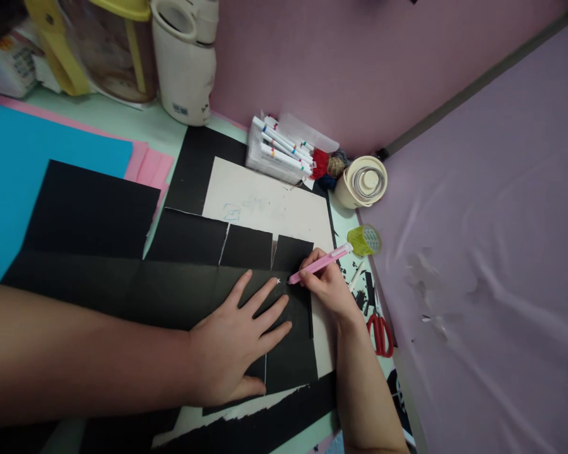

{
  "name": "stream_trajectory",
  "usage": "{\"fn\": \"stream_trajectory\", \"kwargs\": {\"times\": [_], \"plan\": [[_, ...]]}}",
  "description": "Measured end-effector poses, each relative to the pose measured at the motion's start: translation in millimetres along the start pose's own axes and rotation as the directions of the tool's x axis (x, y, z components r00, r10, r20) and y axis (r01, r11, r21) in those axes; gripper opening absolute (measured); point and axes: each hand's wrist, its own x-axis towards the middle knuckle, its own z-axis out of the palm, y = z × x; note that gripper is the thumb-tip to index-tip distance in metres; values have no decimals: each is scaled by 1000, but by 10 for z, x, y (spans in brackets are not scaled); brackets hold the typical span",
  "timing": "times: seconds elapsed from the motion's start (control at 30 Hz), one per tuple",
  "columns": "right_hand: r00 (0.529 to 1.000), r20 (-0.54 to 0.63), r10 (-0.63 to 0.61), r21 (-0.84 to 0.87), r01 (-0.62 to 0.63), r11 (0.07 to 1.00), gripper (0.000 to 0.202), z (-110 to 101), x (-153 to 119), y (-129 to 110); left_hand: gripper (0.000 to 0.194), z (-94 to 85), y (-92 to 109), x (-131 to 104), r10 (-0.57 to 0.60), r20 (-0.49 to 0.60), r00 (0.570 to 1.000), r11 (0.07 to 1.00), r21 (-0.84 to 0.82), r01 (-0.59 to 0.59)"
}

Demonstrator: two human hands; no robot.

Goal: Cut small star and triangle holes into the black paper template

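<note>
My left hand (243,340) lies flat on a large sheet of black card (180,290), its fingers spread. The card's upper edge is cut into flaps, and small white marks (278,281) show near my fingertips. In my right hand (329,284) is a slim pink pen-like tool (319,263) with a white end. It is held in a pinch, slanting down to the left. Its lower end is at the card's surface, close to the white marks; whether it touches cannot be made out. A white sheet (279,205) lies partly under the card.
Red-handled scissors (381,334), black scraps and a green tape roll (363,239) lie at the right, by the purple wall. A box of markers (281,151), a cream lidded container (362,183) and a white bottle (184,69) stand behind. Blue paper (52,151) lies left.
</note>
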Motion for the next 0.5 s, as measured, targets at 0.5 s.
{"fn": "stream_trajectory", "kwargs": {"times": [0.5], "plan": [[1000,-26,-9,-6,9,1000,21,2,9,25,75,-11,6,2,-11,9,1000,1000,-17,11]]}}
